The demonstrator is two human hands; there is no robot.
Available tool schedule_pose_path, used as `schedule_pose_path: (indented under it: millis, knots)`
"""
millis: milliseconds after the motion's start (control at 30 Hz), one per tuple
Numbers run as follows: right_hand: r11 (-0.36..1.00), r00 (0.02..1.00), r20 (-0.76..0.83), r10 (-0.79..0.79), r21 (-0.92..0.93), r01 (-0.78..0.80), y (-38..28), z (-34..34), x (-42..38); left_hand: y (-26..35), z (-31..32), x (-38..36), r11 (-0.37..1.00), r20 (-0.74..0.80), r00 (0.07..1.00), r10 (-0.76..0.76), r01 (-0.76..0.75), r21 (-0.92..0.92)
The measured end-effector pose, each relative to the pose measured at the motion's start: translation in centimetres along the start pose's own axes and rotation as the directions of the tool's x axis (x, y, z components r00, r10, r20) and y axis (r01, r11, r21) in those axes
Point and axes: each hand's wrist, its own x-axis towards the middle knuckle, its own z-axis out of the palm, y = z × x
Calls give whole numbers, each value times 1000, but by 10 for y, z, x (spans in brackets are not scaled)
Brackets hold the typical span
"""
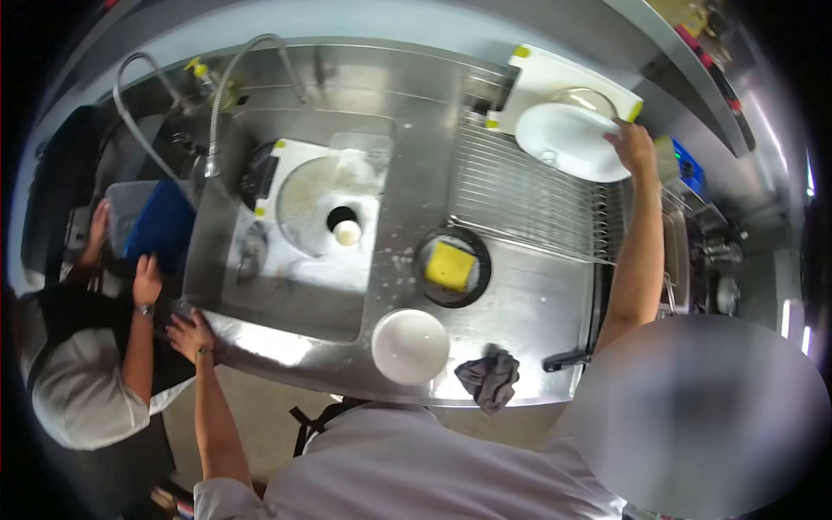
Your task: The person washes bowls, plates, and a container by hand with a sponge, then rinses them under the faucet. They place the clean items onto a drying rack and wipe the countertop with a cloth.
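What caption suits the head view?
Right hand holding a white dish over the wire rack, left hand on sink edge.

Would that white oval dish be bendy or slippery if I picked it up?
Probably stiff: the white oval dish looks unbent with the right hand at just one end. It might be slippery, since its smooth surface looks shiny. Being long, it could tip.

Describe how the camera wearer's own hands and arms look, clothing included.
The left hand and right hand are both ungloved. A thin band circles the left wrist; none shows on the right. The pale grey shirt has a short left sleeve, leaving that forearm uncovered.
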Motion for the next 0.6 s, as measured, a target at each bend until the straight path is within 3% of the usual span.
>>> schedule_pose_path:
  millis: [167, 267, 367, 433, 533, 600]
  knots:
    - [997, 991, 107, 79, -28, -77, -5, -52, 12, -4, 13, 9, 1000, -41, 999, -5, 4, -17]
    - [995, 998, 52, -39, -90, 43, -5, -64, 15, -4, 14, 8, 1000, -34, 999, 3, -2, 4]
    - [994, 1000, -17, -25, -104, 23, 30, -43, 32, 1, -10, -5, 994, -41, 997, 66, -69, -83]
    - [997, 988, -136, -76, -1, 76, 62, -19, 47, 4, -11, -6, 1000, -54, 998, 14, -16, -26]
    - [999, 999, 38, -39, -15, 39, 75, -12, 67, 11, -21, -9, 997, -47, 999, -15, 12, -72]
    - [979, 974, -113, -199, -56, 193, 89, 5, 72, 10, -16, -12, 993, -80, 997, -13, 3, -116]
